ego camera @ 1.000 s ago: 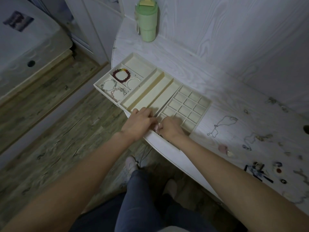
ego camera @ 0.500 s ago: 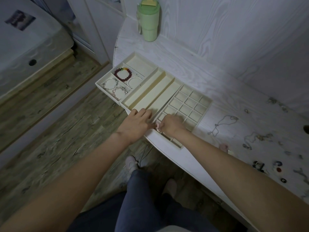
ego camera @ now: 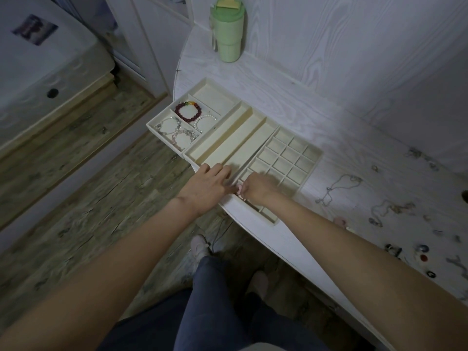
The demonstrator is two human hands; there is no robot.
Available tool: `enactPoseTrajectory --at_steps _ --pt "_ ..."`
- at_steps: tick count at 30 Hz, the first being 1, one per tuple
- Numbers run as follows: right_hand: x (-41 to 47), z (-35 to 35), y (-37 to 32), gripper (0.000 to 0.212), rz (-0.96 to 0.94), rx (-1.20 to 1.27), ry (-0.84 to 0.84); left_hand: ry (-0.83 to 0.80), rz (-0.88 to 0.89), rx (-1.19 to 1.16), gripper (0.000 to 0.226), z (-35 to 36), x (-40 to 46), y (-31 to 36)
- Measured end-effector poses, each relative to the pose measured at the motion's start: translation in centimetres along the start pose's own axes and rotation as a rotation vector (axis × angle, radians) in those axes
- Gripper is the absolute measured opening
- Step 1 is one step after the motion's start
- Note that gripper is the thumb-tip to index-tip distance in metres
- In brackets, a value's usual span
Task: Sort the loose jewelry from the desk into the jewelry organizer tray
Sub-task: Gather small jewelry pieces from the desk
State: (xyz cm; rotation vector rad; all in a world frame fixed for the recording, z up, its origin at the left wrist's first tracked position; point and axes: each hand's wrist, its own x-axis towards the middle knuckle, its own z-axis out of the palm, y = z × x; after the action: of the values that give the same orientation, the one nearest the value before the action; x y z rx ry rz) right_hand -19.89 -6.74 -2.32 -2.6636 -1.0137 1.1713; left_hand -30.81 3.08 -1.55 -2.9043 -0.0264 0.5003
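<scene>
White wood-grain desk (ego camera: 291,97) fills the right side, its curved near edge running from the far left corner down toward the near right; wood-plank floor (ego camera: 88,198) lies below and left of it. No writing can be read anywhere.

The cream jewelry organizer tray (ego camera: 253,134) sits at the desk's left end, its long axis running from far left to near right, and its left end overhangs the desk edge. Its left section holds a dark red bead bracelet (ego camera: 188,111), a pearl bracelet (ego camera: 203,121) and silver chain bracelets (ego camera: 174,131). Three long channels follow, then a grid of small square cells, all showing bare lining.

A green tumbler (ego camera: 228,31) stands at the far left corner, well apart from the tray.

The left hand (ego camera: 206,188) lies flat with straight fingers on the near end of the long channels. The right hand (ego camera: 257,187) is curled over the grid's near cells, pinching a small pinkish piece.

Loose jewelry is scattered on the desk right of the tray: a thin chain necklace (ego camera: 339,187) nearest, then smaller pieces (ego camera: 390,210).
</scene>
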Motion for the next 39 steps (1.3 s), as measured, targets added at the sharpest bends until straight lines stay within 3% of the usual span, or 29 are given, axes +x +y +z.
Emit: enactPoseTrajectory --at_steps 5,8,11,13,22,29,39 --pt "-0.3 -0.7 -0.6 0.027 0.009 -0.076 -0.017 -0.001 0.022 0.029 0.067 0.4 -0.3 -0.1" --pt "-0.5 -0.4 -0.6 0.018 0.008 -0.103 0.044 0.001 0.029 0.036 0.065 0.2 -0.2 0.0" --pt "-0.7 0.1 -0.3 0.029 0.004 -0.162 0.119 -0.002 0.027 0.035 0.062 0.0 -0.2 0.0" --pt "-0.9 0.3 -0.1 0.023 -0.019 -0.174 0.154 -0.002 0.02 0.028 0.061 0.0 -0.2 0.0" --pt "-0.2 0.1 0.0 0.021 -0.042 -0.141 0.081 -0.016 0.015 0.048 0.064 0.1 0.0 0.1" --pt "-0.1 -0.8 -0.8 0.032 0.025 -0.149 -0.004 -0.028 0.053 0.087 0.063 -0.3 -0.3 0.0" --pt "-0.7 -0.3 -1.0 0.017 0.042 -0.184 0.158 -0.022 0.034 0.057 0.06 -0.4 -0.4 0.1"
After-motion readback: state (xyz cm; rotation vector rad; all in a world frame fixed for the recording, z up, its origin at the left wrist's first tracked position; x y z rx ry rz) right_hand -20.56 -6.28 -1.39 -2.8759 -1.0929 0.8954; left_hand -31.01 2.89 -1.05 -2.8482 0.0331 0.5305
